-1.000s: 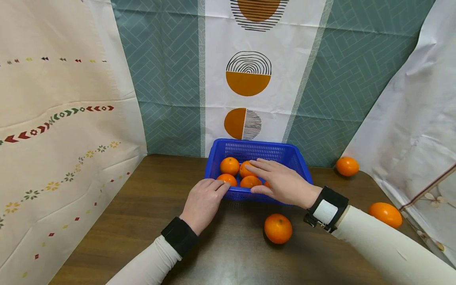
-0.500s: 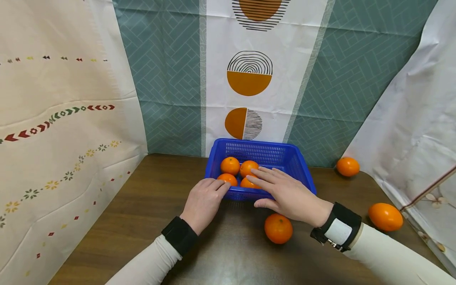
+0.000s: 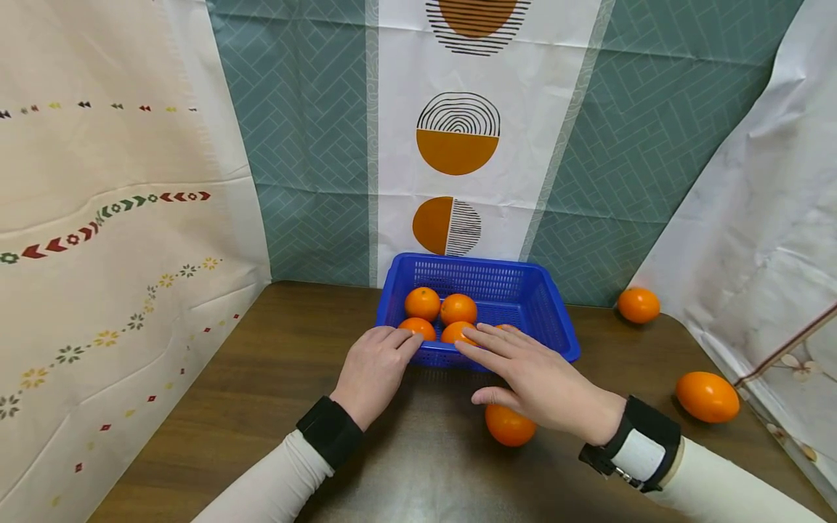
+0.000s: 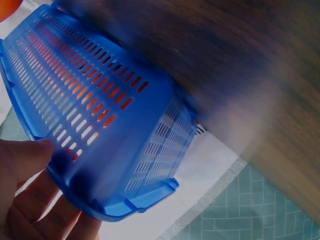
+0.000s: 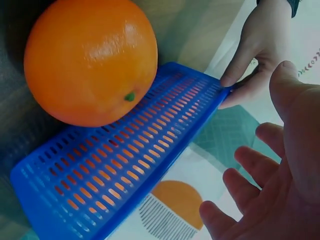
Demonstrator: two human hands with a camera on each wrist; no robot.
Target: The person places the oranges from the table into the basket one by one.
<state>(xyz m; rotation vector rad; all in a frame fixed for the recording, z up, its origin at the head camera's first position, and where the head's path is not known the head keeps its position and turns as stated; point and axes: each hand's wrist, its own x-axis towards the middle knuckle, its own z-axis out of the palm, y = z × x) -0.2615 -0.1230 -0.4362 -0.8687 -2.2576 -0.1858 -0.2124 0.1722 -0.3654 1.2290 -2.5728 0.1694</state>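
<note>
A blue plastic basket (image 3: 565,323) with slotted walls stands on the table and contains several oranges (image 3: 421,303). My left hand (image 3: 374,374) grips its near rim toward the left corner; the left wrist view has the thumb (image 4: 30,157) on the outer wall and the fingers over the rim. My right hand (image 3: 546,385), fingers extended, hovers past the basket's near right side, holding nothing. Below it a loose orange (image 3: 510,428) sits on the table in front of the basket, partly covered by the hand in the head view.
Two more oranges lie on the table's right side, one at the back corner (image 3: 638,305) and one nearer (image 3: 708,397). A patterned cloth (image 3: 314,181) hangs behind the table, with pale cloths to the left and right.
My right hand has drawn back from over the basket, toward me and to the right, above the loose orange. The left hand stays on the rim.
</note>
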